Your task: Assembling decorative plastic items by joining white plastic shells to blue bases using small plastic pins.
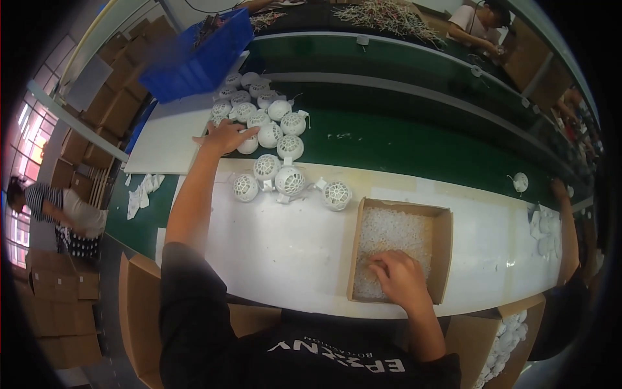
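Beyond and left of the cardboard box (pixel 442 253), the person's left hand (pixel 228 137) spreads over white latticed globes (pixel 270 135); inside the box, the right hand (pixel 398 273) curls over translucent pieces (pixel 395 228), any pinch unclear.

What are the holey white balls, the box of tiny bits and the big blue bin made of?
The white balls look like hard plastic, fairly smooth, with a neat, regular lattice of holes. The box is probably cardboard: brown, matt, with thin, flat walls. The blue bin looks like stiff plastic, evenly coloured, though its finish is blurry.
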Demonstrator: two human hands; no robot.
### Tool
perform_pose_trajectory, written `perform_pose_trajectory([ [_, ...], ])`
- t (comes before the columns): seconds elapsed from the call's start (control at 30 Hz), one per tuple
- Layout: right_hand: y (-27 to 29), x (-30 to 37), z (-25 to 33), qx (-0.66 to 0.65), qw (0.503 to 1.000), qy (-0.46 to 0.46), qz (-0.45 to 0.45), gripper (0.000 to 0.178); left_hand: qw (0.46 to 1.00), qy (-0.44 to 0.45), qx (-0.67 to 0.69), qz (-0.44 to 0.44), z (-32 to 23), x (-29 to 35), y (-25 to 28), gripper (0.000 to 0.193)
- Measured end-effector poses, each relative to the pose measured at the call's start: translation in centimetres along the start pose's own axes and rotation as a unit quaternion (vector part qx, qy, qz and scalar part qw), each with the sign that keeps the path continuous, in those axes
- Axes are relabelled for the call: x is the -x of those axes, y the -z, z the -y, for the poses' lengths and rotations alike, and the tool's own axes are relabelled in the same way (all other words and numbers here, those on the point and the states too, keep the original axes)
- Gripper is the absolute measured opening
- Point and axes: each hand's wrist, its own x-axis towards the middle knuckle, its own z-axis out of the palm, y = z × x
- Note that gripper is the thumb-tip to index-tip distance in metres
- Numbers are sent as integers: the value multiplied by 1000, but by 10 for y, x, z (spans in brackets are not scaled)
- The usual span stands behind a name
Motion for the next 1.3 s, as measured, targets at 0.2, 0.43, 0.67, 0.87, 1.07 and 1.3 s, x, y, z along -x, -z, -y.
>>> perform_pose_trajectory([
  [0.2,12,-10,9,-20,995,91,21,8,987,60,-38,145,-3,2,8,80],
  [0.43,30,-135,60,75,967,225,97,13,993,-6,92,76,33,65,-20,77],
  [0.67,-78,-318,73,33,983,177,22,40,959,2,161,-232,16,161,-58,40],
  [0.87,-122,-372,65,82,985,152,-28,50,917,-91,193,-338,-16,197,-67,31],
  [1.07,-87,-362,68,-120,959,35,255,42,906,-126,243,-323,-37,156,-60,39],
  [1.3,-81,-264,66,-77,947,167,262,38,945,-1,308,-109,-28,80,-42,46],
])
